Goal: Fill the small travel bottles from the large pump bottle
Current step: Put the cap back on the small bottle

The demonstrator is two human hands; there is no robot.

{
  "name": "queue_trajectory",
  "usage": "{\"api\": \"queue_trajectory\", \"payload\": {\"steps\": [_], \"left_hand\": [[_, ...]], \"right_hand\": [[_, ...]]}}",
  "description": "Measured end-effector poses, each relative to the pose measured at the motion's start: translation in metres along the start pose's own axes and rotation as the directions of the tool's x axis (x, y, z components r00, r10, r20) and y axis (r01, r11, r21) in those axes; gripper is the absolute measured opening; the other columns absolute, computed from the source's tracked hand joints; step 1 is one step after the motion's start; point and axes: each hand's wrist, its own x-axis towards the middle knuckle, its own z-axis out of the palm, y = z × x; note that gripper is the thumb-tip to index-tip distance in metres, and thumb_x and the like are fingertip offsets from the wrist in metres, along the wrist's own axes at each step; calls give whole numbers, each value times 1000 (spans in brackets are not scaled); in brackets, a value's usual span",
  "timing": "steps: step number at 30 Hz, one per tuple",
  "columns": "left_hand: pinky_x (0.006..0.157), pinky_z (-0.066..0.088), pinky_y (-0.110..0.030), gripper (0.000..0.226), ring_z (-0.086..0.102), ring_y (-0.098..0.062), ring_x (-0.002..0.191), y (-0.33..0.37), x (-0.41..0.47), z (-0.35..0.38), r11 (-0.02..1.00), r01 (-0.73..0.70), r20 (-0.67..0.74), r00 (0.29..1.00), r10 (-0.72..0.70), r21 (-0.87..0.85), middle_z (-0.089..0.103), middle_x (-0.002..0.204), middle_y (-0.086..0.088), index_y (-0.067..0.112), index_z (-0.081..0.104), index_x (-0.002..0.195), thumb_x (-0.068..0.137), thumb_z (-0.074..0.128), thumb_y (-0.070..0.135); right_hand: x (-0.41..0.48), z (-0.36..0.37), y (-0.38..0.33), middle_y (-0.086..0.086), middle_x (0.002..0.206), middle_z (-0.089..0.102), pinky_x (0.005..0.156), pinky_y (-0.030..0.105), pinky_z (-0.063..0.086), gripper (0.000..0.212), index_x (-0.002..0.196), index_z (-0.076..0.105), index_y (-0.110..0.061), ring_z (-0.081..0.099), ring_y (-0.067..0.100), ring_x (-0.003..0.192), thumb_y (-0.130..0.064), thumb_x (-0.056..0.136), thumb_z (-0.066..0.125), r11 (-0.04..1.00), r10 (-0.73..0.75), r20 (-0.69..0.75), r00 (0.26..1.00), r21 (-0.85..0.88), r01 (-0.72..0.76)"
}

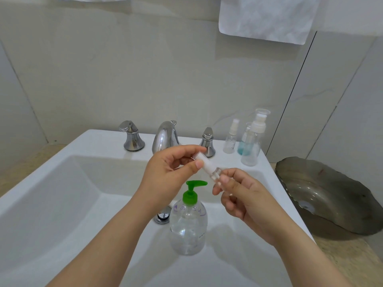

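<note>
My left hand (pixel 167 168) pinched the white cap (pixel 202 160) of a small travel bottle (pixel 215 175) between thumb and fingertips. My right hand (pixel 240 197) curled its fingertips round the bottle's clear body, so it hung tilted above the sink (pixel 62 183). The large pump bottle (pixel 188 222), clear plastic with a glossy green pump head, stood upright at the sink's near right side. Whether it stood in the basin or on the rim I could not tell. Three more travel bottles (pixel 250 150), slim and transparent, one holding blue liquid, stood on the sink's back right corner. A chrome faucet (pixel 164 137) rose from the sink's back ledge. A grey wavy-edged glass dish (pixel 327 195) lay right of the sink, and a white towel (pixel 263 17) hung above it against pale marbled tiles.
</note>
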Motion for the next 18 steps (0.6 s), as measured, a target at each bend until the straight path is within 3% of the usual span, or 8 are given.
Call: {"api": "queue_trajectory", "payload": {"steps": [4, 6, 9, 12, 15, 18], "left_hand": [[89, 57, -28, 31, 64, -11, 83, 0, 0, 0, 1000, -2, 7, 1000, 2, -2, 71, 89, 0, 26, 76, 100, 88, 71, -2], [89, 56, -30, 31, 64, -14, 85, -1, 0, 0, 1000, -9, 7, 1000, 9, 9, 72, 90, -2, 26, 76, 100, 88, 71, -2], [88, 57, -31, 31, 65, -16, 85, -2, 1, 0, 1000, -14, 8, 1000, 14, 2, 72, 90, -3, 25, 76, 101, 88, 71, -3], [87, 57, -28, 30, 63, -15, 83, -1, 1, -1, 1000, -6, 2, 1000, 6, -15, 70, 88, -1, 24, 76, 102, 88, 70, -3], [88, 56, -28, 30, 63, -14, 82, -2, 1, -1, 1000, -1, -4, 1000, 0, -21, 70, 85, 3, 25, 76, 101, 88, 70, -3], [89, 56, -30, 31, 64, -14, 84, -3, 1, -1, 1000, -7, -5, 1000, 7, 6, 71, 86, 4, 26, 77, 100, 88, 71, -2]], "right_hand": [[0, 3, -1, 4, 81, 64, 43, 17, 32, 53, 103, 68, -4, 42, 10, 50, -51, 88, 47, 999, 34, -27, 999, 0, -34], [-1, 3, -1, 3, 82, 64, 44, 18, 32, 46, 109, 67, -11, 42, 10, 50, -50, 88, 58, 999, 35, -22, 999, -8, -35], [-1, 0, -1, 7, 83, 60, 45, 18, 31, 46, 115, 55, -15, 40, 10, 48, -26, 77, 78, 999, 31, 9, 999, 10, -31], [-3, 1, -2, 6, 81, 62, 43, 17, 31, 36, 106, 57, -9, 41, 9, 46, -34, 80, 63, 1000, 17, 34, 999, 7, -18], [-1, 3, -3, 5, 80, 64, 43, 17, 33, 53, 108, 63, -1, 42, 11, 48, -47, 86, 48, 1000, 29, 1, 1000, 5, -29], [-1, 3, -2, 3, 81, 63, 43, 18, 34, 50, 117, 59, -10, 42, 11, 48, -44, 80, 63, 999, 27, -8, 1000, -17, -27]]}}
